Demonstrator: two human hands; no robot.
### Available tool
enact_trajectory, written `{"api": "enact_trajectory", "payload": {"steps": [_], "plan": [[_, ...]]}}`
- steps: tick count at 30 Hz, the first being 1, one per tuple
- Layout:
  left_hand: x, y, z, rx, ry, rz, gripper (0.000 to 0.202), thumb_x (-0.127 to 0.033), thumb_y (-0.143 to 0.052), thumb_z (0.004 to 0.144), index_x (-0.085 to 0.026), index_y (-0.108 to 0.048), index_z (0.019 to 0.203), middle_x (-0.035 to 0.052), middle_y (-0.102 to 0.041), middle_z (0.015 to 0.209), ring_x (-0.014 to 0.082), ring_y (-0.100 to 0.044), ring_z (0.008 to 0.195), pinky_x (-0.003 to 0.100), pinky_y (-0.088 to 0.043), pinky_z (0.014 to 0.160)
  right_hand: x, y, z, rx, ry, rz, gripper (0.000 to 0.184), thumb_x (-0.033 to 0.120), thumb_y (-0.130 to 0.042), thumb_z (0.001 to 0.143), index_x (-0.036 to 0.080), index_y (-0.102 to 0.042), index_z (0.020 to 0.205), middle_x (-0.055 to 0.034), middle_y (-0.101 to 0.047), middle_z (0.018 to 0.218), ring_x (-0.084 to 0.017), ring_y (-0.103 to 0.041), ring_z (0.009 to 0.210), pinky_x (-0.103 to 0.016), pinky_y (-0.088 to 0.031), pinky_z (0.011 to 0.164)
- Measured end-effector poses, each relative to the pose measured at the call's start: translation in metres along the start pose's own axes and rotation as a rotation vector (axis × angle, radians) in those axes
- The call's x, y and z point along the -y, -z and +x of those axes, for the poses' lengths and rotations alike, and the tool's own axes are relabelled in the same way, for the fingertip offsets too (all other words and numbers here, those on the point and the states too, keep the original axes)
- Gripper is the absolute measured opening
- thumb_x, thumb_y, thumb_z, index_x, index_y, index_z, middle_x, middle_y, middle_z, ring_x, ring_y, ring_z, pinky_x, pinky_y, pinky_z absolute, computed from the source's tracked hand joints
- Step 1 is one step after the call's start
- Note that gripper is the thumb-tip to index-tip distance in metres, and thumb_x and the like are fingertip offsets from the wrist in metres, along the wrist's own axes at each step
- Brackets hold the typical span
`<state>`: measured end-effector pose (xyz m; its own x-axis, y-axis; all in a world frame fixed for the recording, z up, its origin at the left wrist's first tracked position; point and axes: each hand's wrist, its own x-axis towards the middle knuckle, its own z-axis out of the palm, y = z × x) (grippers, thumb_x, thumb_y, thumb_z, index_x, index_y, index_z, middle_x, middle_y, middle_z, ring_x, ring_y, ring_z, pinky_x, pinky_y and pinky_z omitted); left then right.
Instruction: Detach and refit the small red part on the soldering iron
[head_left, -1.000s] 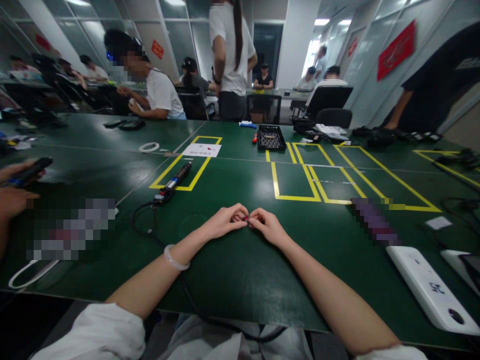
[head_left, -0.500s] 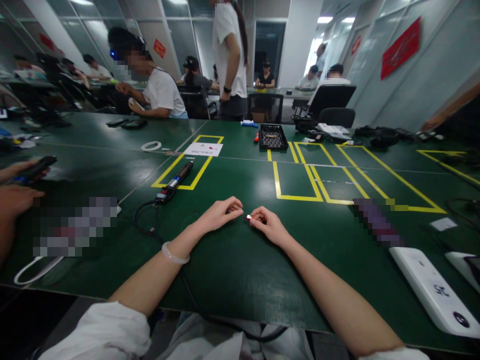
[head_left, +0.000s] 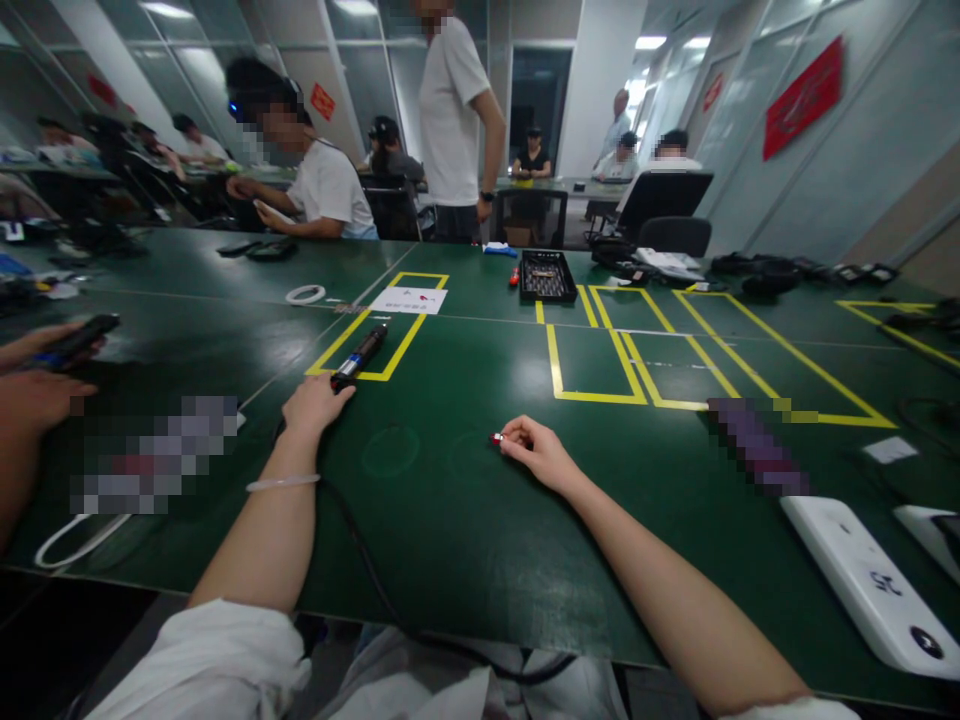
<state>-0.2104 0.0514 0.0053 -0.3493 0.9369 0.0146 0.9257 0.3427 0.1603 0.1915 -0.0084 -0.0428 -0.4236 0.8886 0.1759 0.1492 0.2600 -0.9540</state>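
Observation:
My left hand (head_left: 315,403) reaches out to the left and lies over the rear end of a black electric screwdriver (head_left: 361,353), its fingers curled down on the tool where the black cable (head_left: 352,540) joins it. The screwdriver lies across the near edge of a yellow taped rectangle (head_left: 405,335). My right hand (head_left: 534,452) rests on the green table (head_left: 465,520), thumb and forefinger pinching a small red and white part (head_left: 496,437). A pale bangle (head_left: 282,483) sits on my left wrist.
A black tray (head_left: 544,275), a white sheet (head_left: 409,299) and a coiled white cable (head_left: 304,294) lie further back. White devices (head_left: 870,585) sit at the right. A co-worker's hands (head_left: 37,395) hold a black tool at the left. People sit and stand behind.
My hands were together at the small part, then parted. The left hand swung out left and forward onto the screwdriver. The right hand stayed put with the part.

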Motion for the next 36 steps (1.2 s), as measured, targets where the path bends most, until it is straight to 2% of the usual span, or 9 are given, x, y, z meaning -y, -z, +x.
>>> {"api": "enact_trajectory", "payload": {"steps": [3,9,15,22,26,30,36], "plan": [[0.002,-0.001,0.005,-0.002,-0.045,0.013,0.058,-0.050,-0.053,0.083,-0.017,-0.049,0.131,0.0199,-0.053,0.131,0.0399,-0.055,0.112,0.047,-0.047,0.081,0.001,-0.001,0.000,0.001,-0.002,0.000,0.026,0.039,-0.063,0.084,0.016,-0.059,0.095,-0.0004,-0.062,0.077,-0.011,-0.053,0.063,-0.023,-0.041,0.060],[-0.010,-0.004,0.003,-0.018,-0.074,0.047,0.063,-0.057,-0.056,0.075,-0.019,-0.057,0.126,0.0197,-0.062,0.118,0.0394,-0.061,0.101,0.044,-0.049,0.074,0.001,-0.003,0.000,0.002,-0.012,-0.011,0.026,0.040,-0.063,0.084,0.016,-0.059,0.095,0.0003,-0.060,0.077,-0.011,-0.051,0.063,-0.023,-0.040,0.060],[-0.053,-0.009,-0.021,-0.044,-0.180,0.105,0.065,-0.059,-0.054,0.075,-0.021,-0.056,0.127,0.0165,-0.061,0.119,0.0360,-0.062,0.098,0.040,-0.049,0.074,0.001,-0.005,0.001,0.011,-0.014,-0.008,0.027,0.040,-0.063,0.084,0.016,-0.060,0.095,0.0006,-0.059,0.076,-0.010,-0.049,0.062,-0.022,-0.040,0.059],[-0.113,-0.021,-0.065,-0.047,-0.477,0.106,0.059,-0.056,-0.053,0.079,-0.023,-0.052,0.129,0.0097,-0.059,0.121,0.0274,-0.062,0.100,0.033,-0.049,0.076,0.004,-0.004,0.002,-0.053,0.062,-0.112,0.021,0.036,-0.066,0.081,0.017,-0.061,0.089,0.0009,-0.057,0.075,-0.011,-0.050,0.063,-0.023,-0.041,0.059],[-0.142,-0.025,-0.095,-0.024,-0.639,0.069,0.056,-0.051,-0.055,0.080,-0.023,-0.051,0.128,0.0083,-0.059,0.120,0.0252,-0.061,0.102,0.031,-0.049,0.077,0.004,-0.003,0.001,-0.105,0.058,-0.141,0.017,0.032,-0.066,0.081,0.018,-0.060,0.089,0.0023,-0.055,0.070,-0.011,-0.049,0.060,-0.023,-0.040,0.057],[-0.158,-0.027,-0.116,-0.001,-0.751,0.023,0.054,-0.047,-0.058,0.080,-0.022,-0.051,0.127,0.0082,-0.059,0.119,0.0244,-0.062,0.101,0.031,-0.049,0.078,0.005,-0.003,0.001,-0.140,0.074,-0.170,0.014,0.029,-0.066,0.080,0.018,-0.058,0.085,0.0023,-0.055,0.070,-0.011,-0.049,0.059,-0.023,-0.040,0.057],[-0.163,-0.032,-0.126,0.039,-0.868,-0.038,0.056,-0.045,-0.059,0.079,-0.022,-0.048,0.129,0.0077,-0.057,0.122,0.0242,-0.061,0.101,0.031,-0.050,0.078,0.000,-0.008,0.001,-0.093,0.132,-0.263,0.010,0.024,-0.064,0.080,0.018,-0.056,0.084,0.0023,-0.055,0.071,-0.012,-0.051,0.061,-0.023,-0.040,0.059]]}}
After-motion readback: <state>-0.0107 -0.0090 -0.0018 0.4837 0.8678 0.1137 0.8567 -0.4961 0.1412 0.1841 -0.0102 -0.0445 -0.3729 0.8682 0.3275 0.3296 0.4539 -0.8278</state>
